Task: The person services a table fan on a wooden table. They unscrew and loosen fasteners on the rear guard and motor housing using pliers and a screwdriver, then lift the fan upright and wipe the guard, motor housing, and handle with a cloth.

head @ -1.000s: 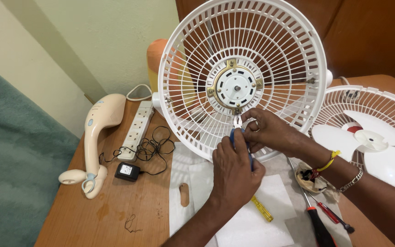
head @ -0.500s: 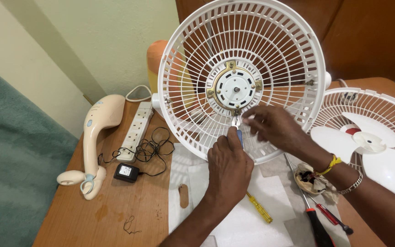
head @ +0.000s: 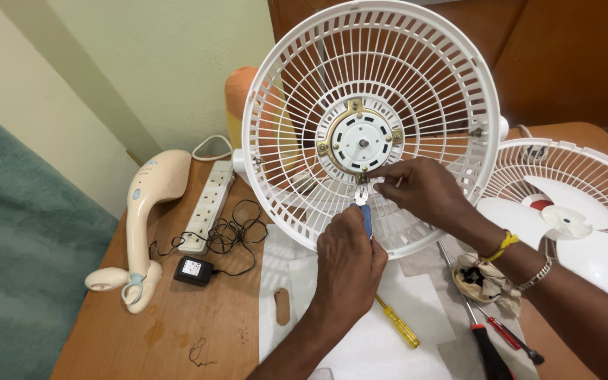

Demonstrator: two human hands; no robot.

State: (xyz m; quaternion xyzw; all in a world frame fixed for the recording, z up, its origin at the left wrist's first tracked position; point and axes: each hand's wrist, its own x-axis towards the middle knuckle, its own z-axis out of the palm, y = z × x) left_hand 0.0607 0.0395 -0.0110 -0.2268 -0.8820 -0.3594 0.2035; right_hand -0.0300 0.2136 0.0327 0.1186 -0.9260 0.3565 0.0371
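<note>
- The left hand (head: 348, 259) is closed in a fist around the blue handles of a pair of pliers (head: 363, 205), whose metal tips point up at the lower edge of the motor mount.
- The right hand (head: 420, 190) has its fingers curled narrow, fingertips pinched against the grille just beside the plier tips; whether it holds a small part there cannot be told.
- The white fan guard (head: 367, 127) stands upright on the worktop (head: 191, 317), facing the camera, with a round white motor face (head: 362, 141) and a brass-coloured bracket at its centre.
- Below the hands lies a sheet of white paper (head: 402, 317), with a yellow-handled screwdriver (head: 397, 322) on it, and a black-handled and a red-handled screwdriver (head: 487, 345) just to the right.
- A crumpled rag (head: 483, 278) lies near the right wrist.
- To the right, a second fan guard with white blades (head: 571, 218) lies flat.
- To the left sit a white power strip (head: 207, 207), a black adapter (head: 193, 270) with tangled cord, and a cream handheld appliance (head: 142, 218).
</note>
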